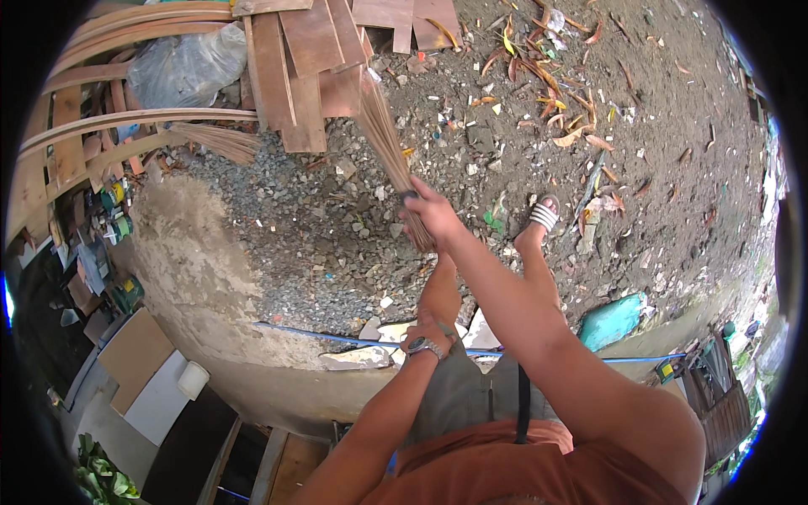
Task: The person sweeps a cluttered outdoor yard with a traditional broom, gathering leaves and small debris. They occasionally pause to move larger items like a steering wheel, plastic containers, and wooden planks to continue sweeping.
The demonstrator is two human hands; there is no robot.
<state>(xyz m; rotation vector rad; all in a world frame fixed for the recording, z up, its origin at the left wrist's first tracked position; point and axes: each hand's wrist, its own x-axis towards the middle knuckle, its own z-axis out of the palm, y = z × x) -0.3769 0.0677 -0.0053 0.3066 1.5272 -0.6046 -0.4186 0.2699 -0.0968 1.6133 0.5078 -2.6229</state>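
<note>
My right hand point(433, 212) is raised in front of me and grips a stick broom point(385, 135) by its bundled end; the brown bristles fan up and away toward the wood pile. My left hand point(427, 330), with a watch on the wrist, rests on my thigh and holds nothing that I can see. My right foot in a white-strapped sandal point(543, 215) stands on the dirt just right of the broom hand.
Wooden boards point(307, 59) and bent planks point(126, 118) lie at the top left with a plastic bag point(181, 67) and a second broom point(215, 141). Gravel, dry leaves point(539, 71) and litter cover the ground. A teal sack point(613, 320) lies right; a blue hose point(337, 338) crosses below.
</note>
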